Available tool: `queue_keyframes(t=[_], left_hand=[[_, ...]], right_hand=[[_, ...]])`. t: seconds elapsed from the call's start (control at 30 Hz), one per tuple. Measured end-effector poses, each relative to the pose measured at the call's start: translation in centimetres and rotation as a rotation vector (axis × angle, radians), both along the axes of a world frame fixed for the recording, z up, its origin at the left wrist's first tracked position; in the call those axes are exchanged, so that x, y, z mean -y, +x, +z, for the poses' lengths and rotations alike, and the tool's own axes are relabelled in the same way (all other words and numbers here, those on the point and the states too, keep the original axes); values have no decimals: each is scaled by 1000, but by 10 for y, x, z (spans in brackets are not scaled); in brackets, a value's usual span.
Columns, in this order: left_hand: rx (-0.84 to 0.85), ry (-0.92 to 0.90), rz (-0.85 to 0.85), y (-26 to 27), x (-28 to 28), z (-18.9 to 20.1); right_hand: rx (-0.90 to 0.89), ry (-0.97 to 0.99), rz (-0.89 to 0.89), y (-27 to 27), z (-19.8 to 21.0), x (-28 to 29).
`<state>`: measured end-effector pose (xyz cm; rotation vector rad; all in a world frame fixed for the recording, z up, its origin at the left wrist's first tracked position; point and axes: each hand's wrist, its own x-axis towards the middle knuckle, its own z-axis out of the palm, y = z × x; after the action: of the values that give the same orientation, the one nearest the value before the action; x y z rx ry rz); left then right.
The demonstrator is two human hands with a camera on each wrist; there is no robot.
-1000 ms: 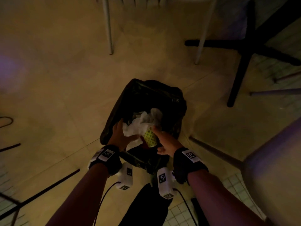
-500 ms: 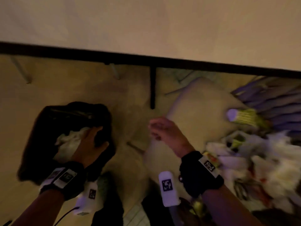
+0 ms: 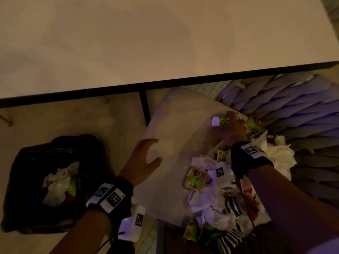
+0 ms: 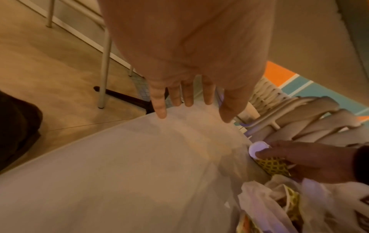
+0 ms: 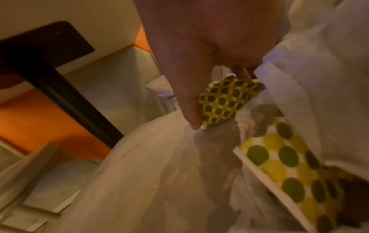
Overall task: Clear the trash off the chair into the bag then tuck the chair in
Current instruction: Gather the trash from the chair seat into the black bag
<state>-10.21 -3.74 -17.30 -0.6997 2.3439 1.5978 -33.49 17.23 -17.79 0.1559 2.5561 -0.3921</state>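
Meanwhile, the right hand [image 3: 231,130] is reaching to the far side of the pale cushioned chair seat [image 3: 176,136] and is curling its thumb and fingers round a small paper cup printed with green and yellow dots [image 3: 221,121], which is lying on its side by the slatted chair back [image 3: 286,114]. The left hand [image 3: 142,158] is hovering over the near left corner of the seat with its fingers [image 4: 159,104] straight and spread, holding nothing. A heap of crumpled white napkins, dotted wrappers and striped paper [image 3: 216,182] is lying on the right part of the seat, just beside the right wrist. The black plastic trash bag [image 3: 27,173] is sitting open on the floor to the left of the chair, with crumpled white paper [image 3: 55,182] showing inside it. The pale worktop with a dark edge [image 3: 146,43] is filling the upper part of the head view.
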Motion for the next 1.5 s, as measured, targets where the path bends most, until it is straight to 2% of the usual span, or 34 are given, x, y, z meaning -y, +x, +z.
queue_keyframes(t=[0.13, 0.23, 0.37, 0.47, 0.57, 0.63, 0.7, 0.8, 0.93, 1.03, 1.13, 1.23, 1.3, 1.37, 1.43, 1.5], left_hand=[[24, 52, 60, -15, -10, 8], [72, 252, 200, -32, -25, 24], [151, 618, 303, -41, -40, 28], [197, 697, 310, -35, -46, 21], [230, 612, 307, -25, -48, 20], [242, 550, 265, -17, -48, 17], [243, 526, 256, -11, -47, 13], [242, 505, 267, -1, -46, 11], [240, 498, 273, 11, -47, 12], [228, 483, 270, 20, -43, 15], [228, 458, 280, 30, -36, 16], [227, 456, 294, 39, -30, 16], [227, 450, 294, 45, -28, 16], [222, 448, 292, 51, -27, 17], [227, 451, 289, 58, -25, 18], [239, 455, 288, 65, -21, 17]], right_hand=[[11, -103, 99, 13, 13, 5], [44, -350, 286, 43, 31, 17], [260, -656, 559, 101, 44, 26], [403, -760, 607, 132, 45, 20], [296, -603, 625, 123, 47, -1], [132, -303, 670, 102, 50, -18], [74, -63, 692, 82, 44, -32], [131, 27, 804, 74, 28, -35], [61, 250, 1017, 93, 18, -24], [-15, 203, 959, 101, 19, -23], [-143, -120, 727, 104, 34, -24], [9, -343, 616, 109, 50, -22], [178, -306, 683, 122, 49, -19], [282, -188, 754, 140, 31, -18], [267, -62, 777, 156, 10, -20], [138, 51, 817, 169, -4, -22]])
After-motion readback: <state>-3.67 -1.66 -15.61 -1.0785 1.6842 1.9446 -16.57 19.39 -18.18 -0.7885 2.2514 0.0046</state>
